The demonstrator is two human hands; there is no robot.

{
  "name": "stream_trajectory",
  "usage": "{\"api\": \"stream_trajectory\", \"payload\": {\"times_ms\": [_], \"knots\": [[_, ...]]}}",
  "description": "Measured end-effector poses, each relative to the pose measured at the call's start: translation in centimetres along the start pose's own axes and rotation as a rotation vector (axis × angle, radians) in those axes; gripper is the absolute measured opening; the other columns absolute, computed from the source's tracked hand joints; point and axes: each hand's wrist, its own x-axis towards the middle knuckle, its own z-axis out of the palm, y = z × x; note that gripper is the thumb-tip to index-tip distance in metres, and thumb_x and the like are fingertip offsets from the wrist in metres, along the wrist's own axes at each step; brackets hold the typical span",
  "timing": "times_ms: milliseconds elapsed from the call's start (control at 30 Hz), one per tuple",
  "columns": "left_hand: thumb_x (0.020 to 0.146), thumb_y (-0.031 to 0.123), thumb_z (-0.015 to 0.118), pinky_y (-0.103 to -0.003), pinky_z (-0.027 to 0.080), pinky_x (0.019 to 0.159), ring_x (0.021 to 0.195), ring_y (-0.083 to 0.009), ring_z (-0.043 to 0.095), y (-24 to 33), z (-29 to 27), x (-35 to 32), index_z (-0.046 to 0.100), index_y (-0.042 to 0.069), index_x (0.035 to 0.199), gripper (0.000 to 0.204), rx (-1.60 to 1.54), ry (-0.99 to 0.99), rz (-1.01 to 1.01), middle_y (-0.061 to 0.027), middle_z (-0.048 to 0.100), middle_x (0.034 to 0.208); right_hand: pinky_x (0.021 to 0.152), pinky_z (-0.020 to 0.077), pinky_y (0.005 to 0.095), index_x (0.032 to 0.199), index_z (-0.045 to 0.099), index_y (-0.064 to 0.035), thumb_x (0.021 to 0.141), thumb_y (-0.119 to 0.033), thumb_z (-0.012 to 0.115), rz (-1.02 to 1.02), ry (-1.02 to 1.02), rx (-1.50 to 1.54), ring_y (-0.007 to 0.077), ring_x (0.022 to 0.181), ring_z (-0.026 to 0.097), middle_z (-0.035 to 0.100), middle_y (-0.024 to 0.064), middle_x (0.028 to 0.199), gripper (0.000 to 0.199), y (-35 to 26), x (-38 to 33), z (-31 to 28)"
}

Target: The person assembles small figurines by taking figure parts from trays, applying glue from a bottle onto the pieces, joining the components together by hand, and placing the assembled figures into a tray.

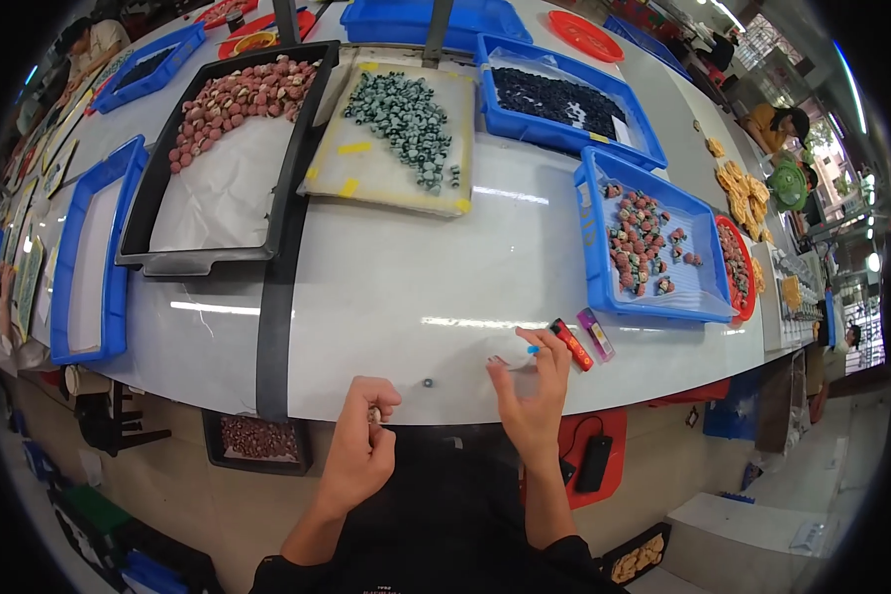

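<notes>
A black tray holds reddish-brown beads at its far end over white paper. Beside it a pale board carries grey-green beads. One blue bin holds dark beads; a nearer blue bin holds mixed red and green ones. The left hand pinches a small bead between its fingers at the counter edge (bare surface lies ahead). The right hand has fingers spread, near a tiny dark bead.
</notes>
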Motion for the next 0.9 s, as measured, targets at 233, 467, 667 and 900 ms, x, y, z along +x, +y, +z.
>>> {"api": "stream_trajectory", "payload": {"times_ms": [233,467,667,900], "knots": [[0.090,-0.006,0.045,-0.024,0.047,0.076,0.085,-0.0113,0.054,-0.4,-1.4,0.7,0.052,-0.001,0.108,0.020,-0.403,0.037,-0.090,-0.0111,0.056,0.111,0.089,0.0427,0.0346,0.106,0.057,0.0024,0.084,-0.006,0.063,0.276,0.070,0.499,0.0239,0.100,0.054,0.061,0.0131,0.108,0.025,1.5,-1.0,2.0],[0.091,0.003,0.055,-0.028,0.050,0.080,0.086,-0.0141,0.059,-0.1,-1.3,2.1,0.056,-0.004,0.113,0.023,-0.514,-0.083,-0.225,-0.0119,0.056,0.118,0.072,0.0479,0.0263,0.110,0.048,0.0030,0.092,-0.021,0.058,0.239,0.034,0.537,0.0150,0.085,0.058,0.061,0.0134,0.103,0.032,2.4,-1.5,1.6],[0.090,0.001,0.054,-0.031,0.051,0.082,0.092,-0.0166,0.060,-0.2,-0.6,1.2,0.056,-0.004,0.115,0.026,-0.699,0.003,-0.116,-0.0127,0.058,0.116,0.067,0.0471,0.0239,0.108,0.052,0.0034,0.084,-0.028,0.069,0.140,-0.191,0.538,0.0127,0.075,0.058,0.062,0.0084,0.092,0.043,2.7,-2.2,0.4],[0.089,0.000,0.055,-0.030,0.050,0.084,0.093,-0.0174,0.062,0.6,0.7,0.3,0.055,-0.004,0.117,0.028,-0.711,0.103,-0.120,-0.0163,0.060,0.114,0.069,0.0475,0.0240,0.103,0.061,0.0014,0.067,-0.026,0.083,0.055,-0.141,0.526,0.0125,0.077,0.060,0.062,0.0066,0.091,0.050,1.3,-4.4,-1.5]]}}
